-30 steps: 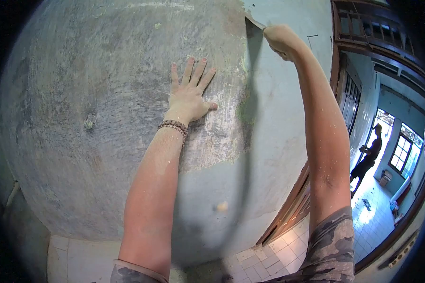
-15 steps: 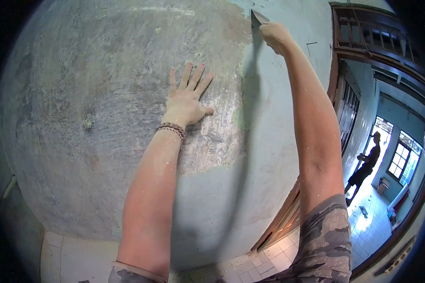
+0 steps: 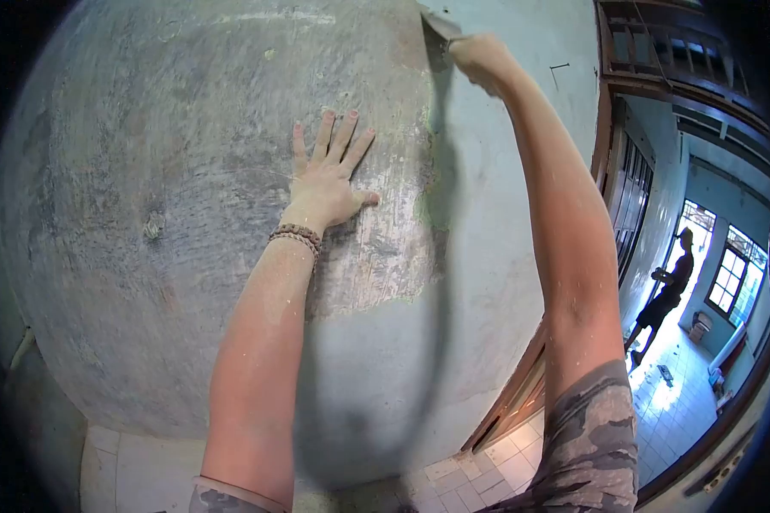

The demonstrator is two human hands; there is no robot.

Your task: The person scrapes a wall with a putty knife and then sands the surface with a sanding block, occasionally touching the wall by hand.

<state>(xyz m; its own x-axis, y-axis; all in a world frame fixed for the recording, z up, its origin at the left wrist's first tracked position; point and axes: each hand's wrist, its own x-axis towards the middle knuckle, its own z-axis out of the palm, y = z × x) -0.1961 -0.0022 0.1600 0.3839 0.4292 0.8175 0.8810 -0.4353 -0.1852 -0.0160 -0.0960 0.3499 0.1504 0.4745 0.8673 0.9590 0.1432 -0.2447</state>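
My left hand lies flat on the scraped grey patch of the wall, fingers spread, with a braided bracelet at the wrist. High up, my right hand is closed around the handle of a scraper. The scraper's blade meets the wall near the boundary between the bare grey patch and the pale blue paint. Most of the handle is hidden inside my fist. Pale dust and specks cover both hands and forearms.
A nail sticks out of the wall right of my right hand. Farther right is a wooden door frame. Through the doorway a person stands on a tiled floor near a window. A wooden railing is above.
My right hand and the scraper have moved a little left along the wall. The view has shifted slightly; my left hand stays flat on the wall.
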